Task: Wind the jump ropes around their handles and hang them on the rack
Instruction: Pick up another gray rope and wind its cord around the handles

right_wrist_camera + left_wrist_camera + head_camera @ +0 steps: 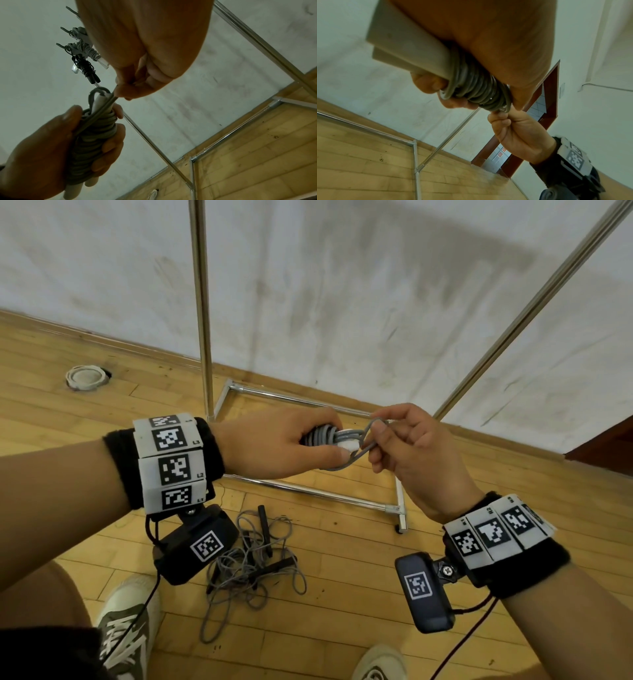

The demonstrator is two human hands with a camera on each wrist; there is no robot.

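A grey jump rope (320,436) is wound in tight coils around its pale handles (407,50). My left hand (274,443) grips this bundle (96,129), fingers wrapped round the coils. A loose loop of the rope (363,436) sticks out past the white handle end (347,445). My right hand (404,436) pinches that loop between thumb and fingers (130,89), close to the bundle. Both hands are held in front of the metal rack (202,302). In the right wrist view, wound ropes (85,63) hang from clips high on the rack.
A tangle of grey and black jump ropes (253,563) lies on the wooden floor between my shoes (126,621). The rack's base bars (308,491) and slanted right pole (534,306) stand near the white wall. A round floor fitting (84,376) sits far left.
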